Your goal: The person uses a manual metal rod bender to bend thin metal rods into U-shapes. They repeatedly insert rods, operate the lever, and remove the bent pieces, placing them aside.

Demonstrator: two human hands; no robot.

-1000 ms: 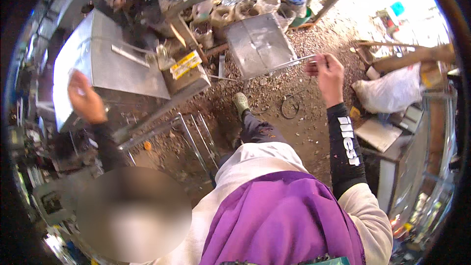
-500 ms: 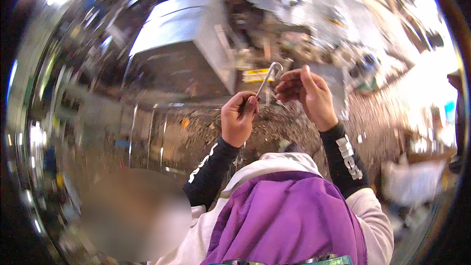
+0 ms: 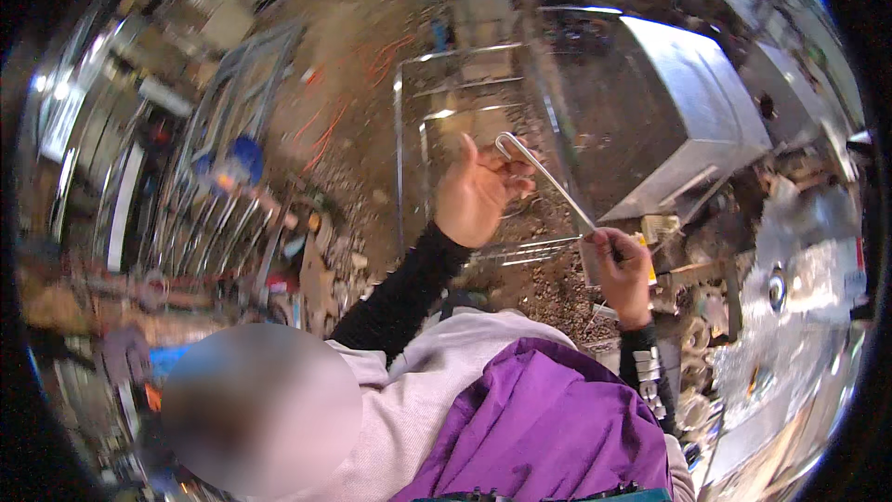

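A thin pale metal rod with a hooked end slants in front of me. Its straight lower end is pinched in my right hand, between thumb and fingers. My left hand is open beside the hook, thumb raised and fingers loosely bent. The hooked end overlaps its fingertips in the head view; I cannot tell whether they touch. Dark sleeves cover both forearms, and a purple cloth hangs over my front.
A large sheet-metal box stands at the right. Metal frames lie on the gravelly ground ahead. Orange cord lies farther left, near a metal rack and a blue object. Shiny sheeting covers the far right.
The hooked rod has passed from my left hand to my right, and my left hand has opened. My view has turned left, so the metal box now appears at the right.
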